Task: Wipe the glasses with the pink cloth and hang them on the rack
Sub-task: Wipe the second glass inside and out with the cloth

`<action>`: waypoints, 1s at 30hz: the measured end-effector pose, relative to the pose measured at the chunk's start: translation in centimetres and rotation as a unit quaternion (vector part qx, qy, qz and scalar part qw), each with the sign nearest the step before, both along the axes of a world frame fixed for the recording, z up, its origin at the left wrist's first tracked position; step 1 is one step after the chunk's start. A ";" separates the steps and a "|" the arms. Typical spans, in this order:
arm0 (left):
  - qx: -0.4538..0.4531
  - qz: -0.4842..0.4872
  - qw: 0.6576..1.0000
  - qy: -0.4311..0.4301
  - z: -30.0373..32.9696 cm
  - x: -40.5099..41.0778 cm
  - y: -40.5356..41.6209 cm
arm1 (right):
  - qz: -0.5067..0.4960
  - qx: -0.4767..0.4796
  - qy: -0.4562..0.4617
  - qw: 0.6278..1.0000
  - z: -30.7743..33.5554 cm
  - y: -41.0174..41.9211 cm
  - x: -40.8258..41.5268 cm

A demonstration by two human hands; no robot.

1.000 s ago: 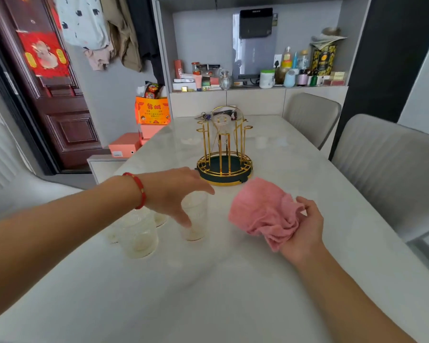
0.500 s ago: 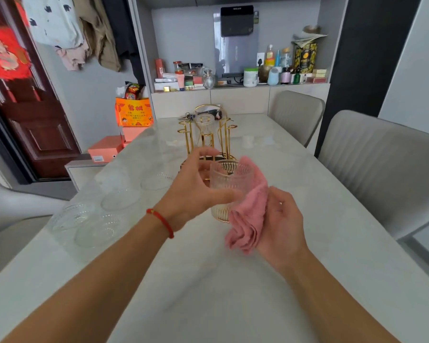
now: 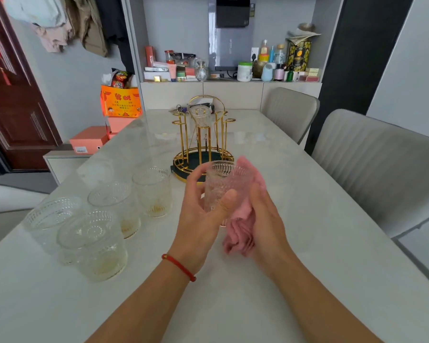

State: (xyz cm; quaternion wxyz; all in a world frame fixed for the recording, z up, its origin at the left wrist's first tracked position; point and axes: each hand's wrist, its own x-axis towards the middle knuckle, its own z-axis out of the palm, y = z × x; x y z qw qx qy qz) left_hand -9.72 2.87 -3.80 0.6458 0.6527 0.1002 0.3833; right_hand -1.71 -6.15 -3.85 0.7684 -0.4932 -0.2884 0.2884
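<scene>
Left hand [image 3: 203, 214] grips 1 ribbed glass [image 3: 221, 186] above the table [image 3: 307, 243], thumb and fingers curled round it, while the right hand [image 3: 265, 219] presses the pink cloth [image 3: 243, 219] against its side. On the gold rack [image 3: 203, 144] 1 glass [image 3: 200, 116] hangs; 4 glasses [image 3: 104, 219] wait on the left, seemingly unwiped.
</scene>
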 end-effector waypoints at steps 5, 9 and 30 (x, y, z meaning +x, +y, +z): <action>0.055 -0.036 0.997 0.028 0.0 -1.1 1.3 | 0.039 0.087 0.258 0.962 0.5 -0.7 0.9; 0.085 -0.050 0.994 0.045 -0.1 -1.3 1.0 | 0.068 0.125 0.260 0.955 0.1 -1.1 0.8; -0.163 -0.038 0.984 0.061 -3.0 -0.6 -2.0 | -0.149 0.042 0.052 0.987 -0.4 0.9 -0.6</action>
